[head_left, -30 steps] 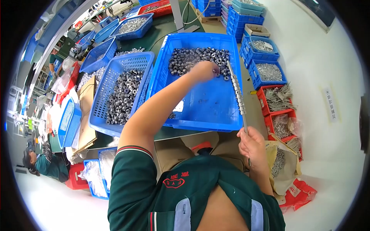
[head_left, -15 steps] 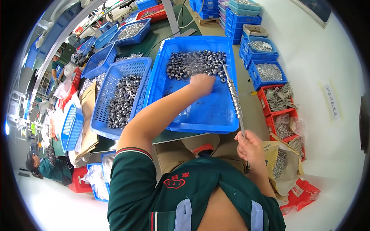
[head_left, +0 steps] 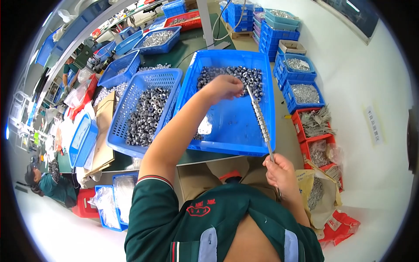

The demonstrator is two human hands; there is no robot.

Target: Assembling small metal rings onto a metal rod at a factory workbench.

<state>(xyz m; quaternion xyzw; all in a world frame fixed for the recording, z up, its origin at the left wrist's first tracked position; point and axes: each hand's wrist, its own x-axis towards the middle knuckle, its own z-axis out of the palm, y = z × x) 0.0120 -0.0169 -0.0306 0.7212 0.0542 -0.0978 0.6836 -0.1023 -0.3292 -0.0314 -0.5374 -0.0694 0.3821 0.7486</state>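
Observation:
My right hand [head_left: 281, 174] is wrapped round the lower part of a long metal rod [head_left: 270, 153], which slants up and to the left over the blue bin's right side. Threaded along the rod is a row of small shiny metal rings [head_left: 261, 122]. My left hand [head_left: 224, 88] is closed, fingertips pinched together right beside the rod's upper tip; what they hold is too small to make out. Below and behind that hand, loose dark metal rings [head_left: 251, 78] lie heaped at the far end of the blue bin [head_left: 227, 146].
Left of the bin stands a perforated blue basket [head_left: 120, 131] of similar rings, with cardboard sheets [head_left: 104, 126] beside it. Stacked blue crates [head_left: 297, 102], red boxes of metal rods [head_left: 303, 126] and an open sack [head_left: 329, 205] line the right side. Another person [head_left: 54, 185] sits at far left.
My left hand has risen out of the pile of rings and come to the rod's upper tip. The rod's tip has swung a little to the left; my right hand keeps its grip.

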